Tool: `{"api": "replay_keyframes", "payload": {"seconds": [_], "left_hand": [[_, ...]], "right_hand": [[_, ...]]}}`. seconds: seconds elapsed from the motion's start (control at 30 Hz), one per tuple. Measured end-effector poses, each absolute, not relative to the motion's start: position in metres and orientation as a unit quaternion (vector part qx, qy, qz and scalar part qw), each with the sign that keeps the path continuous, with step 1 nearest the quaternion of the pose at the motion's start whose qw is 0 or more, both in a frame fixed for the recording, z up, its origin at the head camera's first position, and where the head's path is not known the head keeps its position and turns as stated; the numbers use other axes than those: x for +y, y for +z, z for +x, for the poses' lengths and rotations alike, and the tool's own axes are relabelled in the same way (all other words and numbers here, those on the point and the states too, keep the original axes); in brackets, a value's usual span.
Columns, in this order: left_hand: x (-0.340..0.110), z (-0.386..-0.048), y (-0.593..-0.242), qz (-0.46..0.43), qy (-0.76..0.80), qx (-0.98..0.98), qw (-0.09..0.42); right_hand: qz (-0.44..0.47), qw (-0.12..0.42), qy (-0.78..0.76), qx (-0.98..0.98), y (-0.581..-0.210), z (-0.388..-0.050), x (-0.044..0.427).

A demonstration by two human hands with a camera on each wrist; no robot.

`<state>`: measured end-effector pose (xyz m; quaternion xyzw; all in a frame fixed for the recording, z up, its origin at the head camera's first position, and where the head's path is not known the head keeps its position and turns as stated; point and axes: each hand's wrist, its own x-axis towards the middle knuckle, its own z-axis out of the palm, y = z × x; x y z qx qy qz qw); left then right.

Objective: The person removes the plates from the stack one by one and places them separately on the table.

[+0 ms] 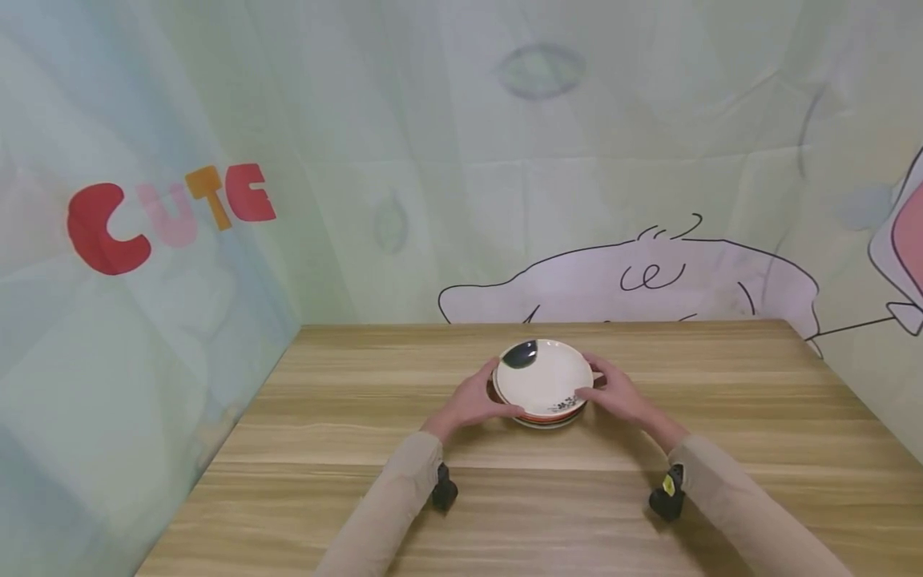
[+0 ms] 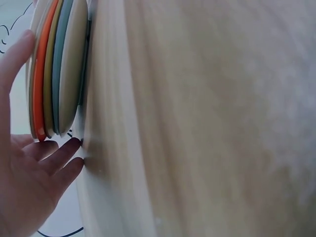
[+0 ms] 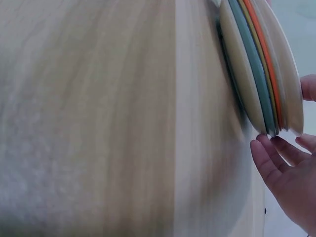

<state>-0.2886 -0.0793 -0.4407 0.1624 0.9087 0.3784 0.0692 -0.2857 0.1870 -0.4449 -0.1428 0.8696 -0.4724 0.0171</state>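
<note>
A stack of several plates (image 2: 64,69) stands on the wooden table, their rims cream, orange, mustard and teal. On top is a white plate (image 1: 548,381) with a dark patch at its upper left and a small dark floral print near its lower right rim. My left hand (image 1: 479,397) holds the stack's left side, its thumb at the near rim. From the right, my right hand (image 1: 620,393) grips the edge with its thumb over the white plate. In the right wrist view, fingertips (image 3: 264,155) of that hand touch the lower rims. Hands partly hide the stack's sides.
The wooden table (image 1: 346,449) runs back to a pale printed curtain (image 1: 404,160) with a cartoon drawing. Coloured letters mark the curtain on the left. A black device (image 1: 444,490) sits at the left wrist, another black device (image 1: 668,495) at the right.
</note>
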Motion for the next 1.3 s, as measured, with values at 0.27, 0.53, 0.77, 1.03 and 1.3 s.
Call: {"api": "replay_keyframes", "payload": {"seconds": [0.27, 0.53, 0.77, 1.03, 1.3], "left_hand": [[-0.079, -0.29, -0.441, 0.153, 0.371, 0.913, 0.078], [-0.081, -0.292, -0.443, 0.164, 0.378, 0.908, 0.077], [-0.081, -0.292, -0.441, 0.167, 0.379, 0.907, 0.076], [-0.08, -0.292, -0.441, 0.167, 0.379, 0.907, 0.074], [-0.081, -0.291, -0.44, 0.178, 0.388, 0.901, 0.073]], "right_hand": [[-0.14, 0.067, -0.529, 0.835, -0.44, -0.285, 0.194], [-0.126, 0.103, -0.559, 0.813, -0.437, -0.284, 0.198], [-0.111, 0.124, -0.553, 0.817, -0.433, -0.285, 0.203], [-0.115, 0.144, -0.574, 0.798, -0.431, -0.286, 0.21], [-0.121, 0.156, -0.586, 0.786, -0.429, -0.285, 0.212]]}}
